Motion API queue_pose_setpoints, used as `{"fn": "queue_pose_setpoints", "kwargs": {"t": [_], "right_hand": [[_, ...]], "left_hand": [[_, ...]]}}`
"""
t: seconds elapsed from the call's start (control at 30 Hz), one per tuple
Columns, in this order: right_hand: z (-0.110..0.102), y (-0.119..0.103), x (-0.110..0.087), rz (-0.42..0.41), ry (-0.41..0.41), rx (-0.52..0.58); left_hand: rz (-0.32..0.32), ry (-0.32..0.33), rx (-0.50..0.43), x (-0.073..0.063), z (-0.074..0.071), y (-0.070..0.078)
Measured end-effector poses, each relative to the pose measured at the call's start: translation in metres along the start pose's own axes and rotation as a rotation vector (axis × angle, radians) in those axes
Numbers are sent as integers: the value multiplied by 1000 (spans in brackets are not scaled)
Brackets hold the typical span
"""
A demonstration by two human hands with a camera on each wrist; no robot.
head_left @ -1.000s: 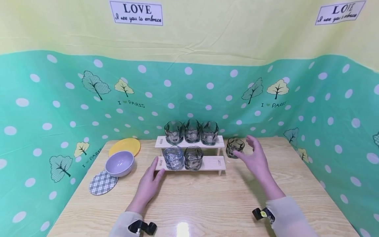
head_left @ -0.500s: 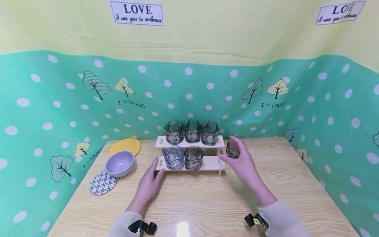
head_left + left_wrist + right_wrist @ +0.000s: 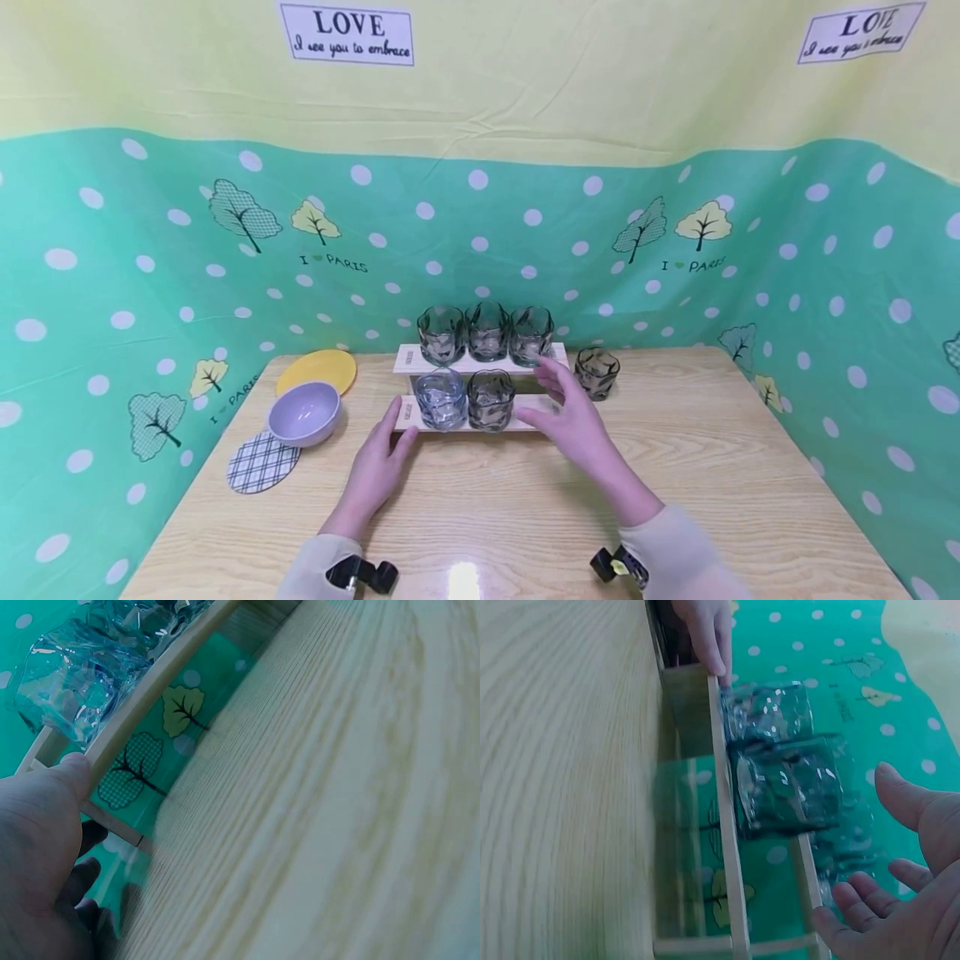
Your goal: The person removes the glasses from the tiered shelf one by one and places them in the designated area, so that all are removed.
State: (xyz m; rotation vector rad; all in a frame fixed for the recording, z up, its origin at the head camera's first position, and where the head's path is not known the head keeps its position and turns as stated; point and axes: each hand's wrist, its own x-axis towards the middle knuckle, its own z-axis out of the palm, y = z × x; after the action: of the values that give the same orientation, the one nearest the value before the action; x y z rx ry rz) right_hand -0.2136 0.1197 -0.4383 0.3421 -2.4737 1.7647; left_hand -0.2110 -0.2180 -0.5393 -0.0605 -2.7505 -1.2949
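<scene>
A two-step wooden rack (image 3: 555, 412) stands mid-table, holding glass tumblers. On its lower step are a bluish tumbler (image 3: 440, 400) and a grey tumbler (image 3: 491, 402). My left hand (image 3: 375, 467) holds the lower step's left end, thumb on the board's edge in the left wrist view. My right hand (image 3: 577, 429) hovers over that step's right end, beside the grey tumbler, with thumb and fingers spread and nothing between them. In the right wrist view the same hand (image 3: 907, 877) is apart from the glasses. Another grey tumbler (image 3: 597, 372) stands on the table right of the rack.
Three tumblers (image 3: 487, 332) line the upper step. Over to the left lie a yellow plate (image 3: 330, 371), a lilac bowl (image 3: 303, 414) and a checked round mat (image 3: 258, 464), overlapping one another. A patterned green cloth (image 3: 480, 267) hangs behind the table (image 3: 480, 517).
My right hand has swept left from beside the tumbler on the table, past it, to the grey tumbler on the lower step. The tumblers and my left hand stay put.
</scene>
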Motion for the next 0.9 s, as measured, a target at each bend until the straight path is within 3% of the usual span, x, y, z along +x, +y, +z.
{"fn": "queue_pose_setpoints", "kwargs": {"t": [0.27,0.6,0.9], "right_hand": [[22,-1,3,19,-17,-23],[34,5,5,75,-35,-90],[42,13,11,93,-74,-60]], "left_hand": [[4,7,4,0,0,1],[5,5,4,0,-1,0],[11,3,5,-1,0,0]]}}
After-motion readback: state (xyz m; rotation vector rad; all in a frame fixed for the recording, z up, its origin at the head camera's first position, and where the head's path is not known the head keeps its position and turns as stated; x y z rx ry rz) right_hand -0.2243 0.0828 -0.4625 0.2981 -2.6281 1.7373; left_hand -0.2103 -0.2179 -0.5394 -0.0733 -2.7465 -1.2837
